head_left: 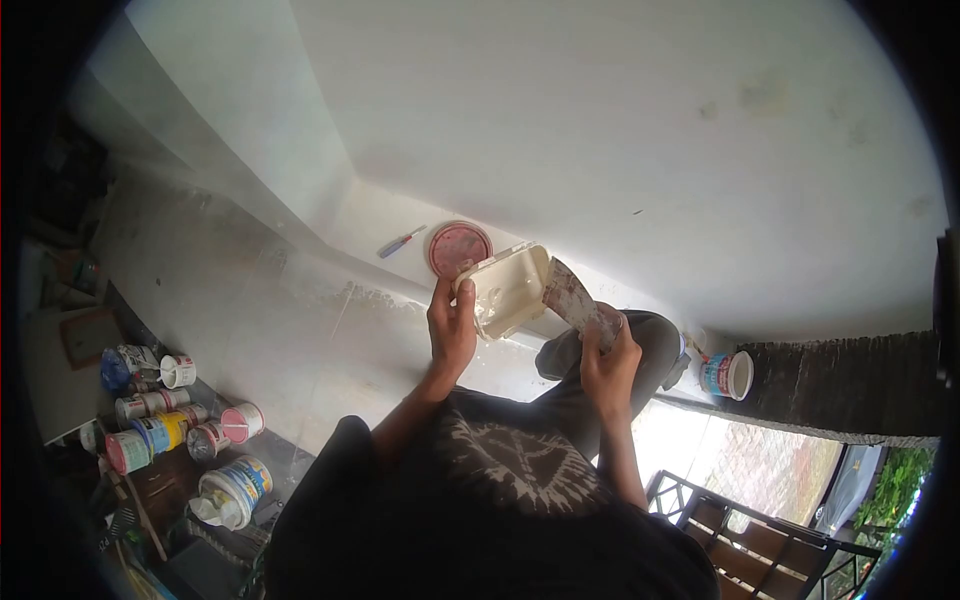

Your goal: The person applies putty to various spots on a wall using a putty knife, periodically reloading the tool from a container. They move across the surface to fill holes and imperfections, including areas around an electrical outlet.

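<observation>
My left hand (455,328) grips the left end of a cream plastic tub (520,285), thumb over its rim. The tub is tilted toward me, and pale paste smears its inside. In my right hand (610,365) is a putty knife (575,298) with a wide, stained blade; its edge is right at the tub's right rim, and my fingers cover the handle. Behind the tub lies a round reddish lid (459,250) with whitish smears. A screwdriver (401,242) with a blue and clear handle rests left of the lid.
A paint bucket (727,375) stands on the right by the dark wall band (835,385). Several paint cans (165,430) and a larger white bucket (236,492) crowd the lower left. A slatted bench (750,545) is at the lower right. The white wall (600,130) rises ahead.
</observation>
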`<state>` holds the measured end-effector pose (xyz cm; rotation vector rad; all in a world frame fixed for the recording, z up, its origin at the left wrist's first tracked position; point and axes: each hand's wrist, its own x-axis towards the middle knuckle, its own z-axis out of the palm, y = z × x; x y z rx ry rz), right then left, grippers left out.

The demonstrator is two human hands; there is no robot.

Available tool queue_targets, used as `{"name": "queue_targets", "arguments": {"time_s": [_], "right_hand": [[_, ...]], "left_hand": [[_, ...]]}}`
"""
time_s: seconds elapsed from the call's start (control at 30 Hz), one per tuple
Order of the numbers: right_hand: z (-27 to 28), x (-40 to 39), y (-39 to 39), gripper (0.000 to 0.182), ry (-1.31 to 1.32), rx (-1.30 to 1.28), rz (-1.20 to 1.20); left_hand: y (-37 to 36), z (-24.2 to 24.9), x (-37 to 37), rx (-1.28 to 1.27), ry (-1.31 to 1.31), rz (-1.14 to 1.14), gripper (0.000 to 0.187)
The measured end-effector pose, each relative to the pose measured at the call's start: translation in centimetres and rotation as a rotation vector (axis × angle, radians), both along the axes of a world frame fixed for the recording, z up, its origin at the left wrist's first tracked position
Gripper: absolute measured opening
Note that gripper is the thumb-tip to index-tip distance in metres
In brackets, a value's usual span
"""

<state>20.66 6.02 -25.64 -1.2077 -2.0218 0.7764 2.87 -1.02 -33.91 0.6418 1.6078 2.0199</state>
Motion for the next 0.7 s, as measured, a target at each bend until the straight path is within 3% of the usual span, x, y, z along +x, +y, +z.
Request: {"name": "queue_targets", "arguments": {"time_s": [0.23,0.37,0.57,0.63,0.7], "right_hand": [[-1.9,0.7,0.3,0.023,-0.074,-0.148,0.044],[-2.2,-0.3,-1.3,0.020,0.027,-0.264,0.046],[-3.6,0.1,-1.5,0.025,0.433,-0.682,-0.049],[-3.5,0.5,-1.1,0.026,0.719,-0.892,-0.123],[-3.3,1.1,-0.8,0.027,0.750,-0.924,-0.144]], "left_hand": [[2.6,-1.7,2.2,-0.132,0.033,-0.074,0.035],[2.0,-1.7,2.2,-0.110,-0.004,-0.100,0.036],[2.5,-2.1,2.1,-0.113,0.000,-0.099,0.037],[2.8,-2.0,2.1,-0.087,0.014,-0.081,0.037],[2.7,-1.8,1.9,-0.080,-0.005,-0.103,0.036]]}}
